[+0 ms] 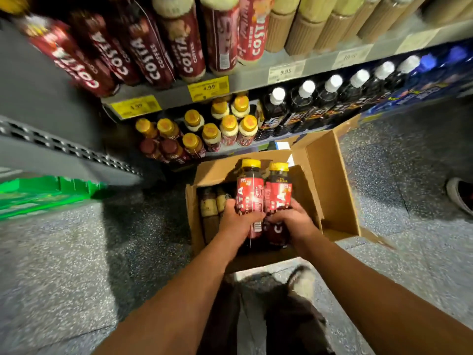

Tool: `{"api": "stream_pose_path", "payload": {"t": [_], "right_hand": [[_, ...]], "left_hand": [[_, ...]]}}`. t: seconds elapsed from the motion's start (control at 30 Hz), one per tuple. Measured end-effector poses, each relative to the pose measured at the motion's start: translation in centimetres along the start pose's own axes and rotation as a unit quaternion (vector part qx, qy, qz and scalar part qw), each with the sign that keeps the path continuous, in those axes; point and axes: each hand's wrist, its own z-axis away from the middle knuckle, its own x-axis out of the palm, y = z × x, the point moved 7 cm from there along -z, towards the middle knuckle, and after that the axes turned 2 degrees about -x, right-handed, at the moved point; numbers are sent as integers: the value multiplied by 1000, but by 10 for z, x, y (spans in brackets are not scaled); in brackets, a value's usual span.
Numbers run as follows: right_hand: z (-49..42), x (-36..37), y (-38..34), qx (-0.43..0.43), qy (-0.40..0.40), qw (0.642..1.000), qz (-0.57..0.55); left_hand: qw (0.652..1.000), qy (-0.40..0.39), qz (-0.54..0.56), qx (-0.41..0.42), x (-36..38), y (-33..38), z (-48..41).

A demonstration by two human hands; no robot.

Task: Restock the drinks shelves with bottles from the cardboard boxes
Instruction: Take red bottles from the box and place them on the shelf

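Left hand (234, 219) grips one red coffee bottle (249, 193); right hand (291, 219) grips another (279, 196), above open cardboard box (330, 180).

Matt cardboard box (330, 180), glossy plastic bottles (249, 193)

The left arm (179, 290) and the right arm (371, 290) are bare all the way to the edge of the picture, and the left hand (236, 222) and the right hand (293, 222) are bare too. The legs wear dark, loose trousers (289, 326) with soft folds. One shoe (304, 280) shows by them; it looks pale, but it is blurry.
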Motion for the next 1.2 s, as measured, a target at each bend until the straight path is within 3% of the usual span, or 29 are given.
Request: {"api": "stream_pose_path", "payload": {"t": [0.27, 0.63, 0.8, 1.2], "right_hand": [[92, 41, -104, -103, -113, 988, 10], [259, 56, -206, -230, -147, 960, 59], [328, 68, -226, -265, -190, 943, 62], [419, 101, -254, -358, -219, 895, 150]], "left_hand": [[988, -4, 80, 129, -12, 112, 112], [962, 61, 112, 241, -12, 193, 288], [943, 44, 152, 293, -17, 216, 354], [919, 135, 148, 340, -63, 243, 431]]}}
